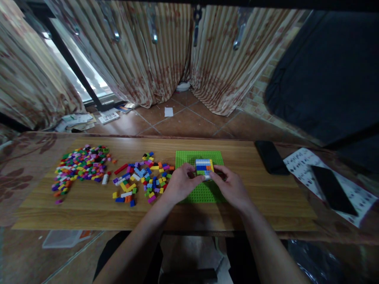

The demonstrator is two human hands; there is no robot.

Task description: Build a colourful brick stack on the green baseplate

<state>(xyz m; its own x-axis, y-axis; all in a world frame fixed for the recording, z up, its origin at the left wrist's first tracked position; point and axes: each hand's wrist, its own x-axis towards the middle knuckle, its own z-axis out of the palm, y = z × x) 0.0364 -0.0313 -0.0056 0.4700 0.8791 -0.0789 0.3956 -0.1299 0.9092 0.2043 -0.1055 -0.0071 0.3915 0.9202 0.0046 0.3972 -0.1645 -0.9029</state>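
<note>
A green baseplate [189, 157] lies on the wooden table [260, 197]. On it stands a small block of stacked bricks [203, 165] in white, blue, orange, green and yellow. My left hand [180, 183] pinches the block's left side with thumb and fingers. My right hand [229, 185] grips its right side, fingers curled against it. Both hands rest over the plate's front half. Just left of the plate lies a loose scatter of coloured bricks [142, 179].
A larger heap of small bricks [79, 163] lies at the table's left. A black phone [271, 157] and a second dark phone [333, 189] on a printed sheet [304, 161] lie at the right. Curtains and a tiled floor are beyond.
</note>
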